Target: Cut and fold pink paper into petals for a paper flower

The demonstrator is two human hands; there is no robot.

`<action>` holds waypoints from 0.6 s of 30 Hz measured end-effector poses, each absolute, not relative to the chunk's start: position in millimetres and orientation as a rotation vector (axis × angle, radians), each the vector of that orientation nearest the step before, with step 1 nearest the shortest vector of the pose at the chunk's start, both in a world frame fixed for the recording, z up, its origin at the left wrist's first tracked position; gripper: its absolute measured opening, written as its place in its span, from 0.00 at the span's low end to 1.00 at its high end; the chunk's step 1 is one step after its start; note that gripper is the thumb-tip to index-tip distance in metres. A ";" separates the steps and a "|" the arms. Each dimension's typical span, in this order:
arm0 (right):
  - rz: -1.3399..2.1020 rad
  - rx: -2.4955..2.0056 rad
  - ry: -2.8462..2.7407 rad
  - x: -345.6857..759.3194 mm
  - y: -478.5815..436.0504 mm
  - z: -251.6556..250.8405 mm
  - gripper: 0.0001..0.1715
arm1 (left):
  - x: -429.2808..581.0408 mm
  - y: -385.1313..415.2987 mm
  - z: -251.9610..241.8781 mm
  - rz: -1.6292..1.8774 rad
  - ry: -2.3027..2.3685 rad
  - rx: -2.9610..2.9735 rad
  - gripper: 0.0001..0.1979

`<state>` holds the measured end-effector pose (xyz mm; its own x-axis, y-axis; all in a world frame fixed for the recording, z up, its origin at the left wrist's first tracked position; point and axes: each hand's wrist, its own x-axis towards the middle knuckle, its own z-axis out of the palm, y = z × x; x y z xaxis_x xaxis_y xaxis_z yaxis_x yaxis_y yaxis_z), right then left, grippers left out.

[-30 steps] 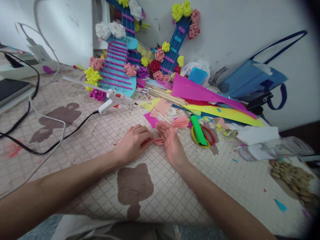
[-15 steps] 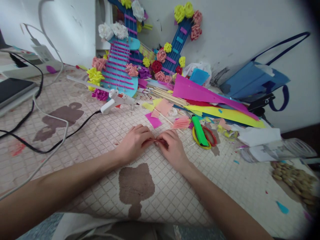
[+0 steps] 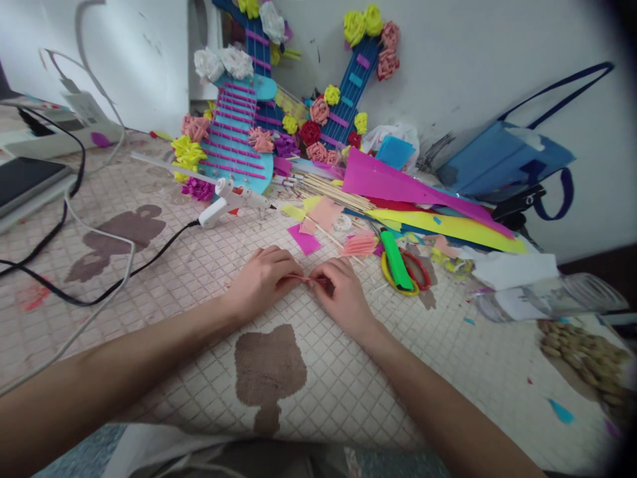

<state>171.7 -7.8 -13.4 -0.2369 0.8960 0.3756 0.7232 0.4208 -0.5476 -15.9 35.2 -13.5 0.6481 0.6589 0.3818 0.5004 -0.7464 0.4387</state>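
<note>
My left hand (image 3: 266, 279) and my right hand (image 3: 343, 292) meet fingertip to fingertip over the table. Between them runs a thin pink paper strip (image 3: 301, 277), pinched at both ends; most of it is hidden by the fingers. Just beyond lie a magenta paper square (image 3: 303, 239), peach paper squares (image 3: 326, 216) and a stack of pink paper pieces (image 3: 359, 244). To the right of my right hand are scissors (image 3: 423, 269) with red and yellow handles, a green cutter (image 3: 395, 259) lying across them. A white glue gun (image 3: 223, 202) rests beyond my left hand.
Paper-flower-decorated blue models (image 3: 239, 133) stand against the wall. Wooden sticks (image 3: 333, 189) and magenta and yellow sheets (image 3: 423, 189) lie at the back. Cables (image 3: 129, 265) cross the left side. A blue bag (image 3: 507, 159), a clear plastic jar (image 3: 562, 297) and peanuts (image 3: 580, 352) are at right.
My left hand has shifted slightly left, so the gap between the hands is a little wider and more of the pink strip shows. The right hand stays nearly still.
</note>
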 end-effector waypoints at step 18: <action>0.305 -1.361 -2.086 173.9 -6.4 -16.0 0.05 | -11.0 35.7 -13.1 0.797 0.973 2.434 0.03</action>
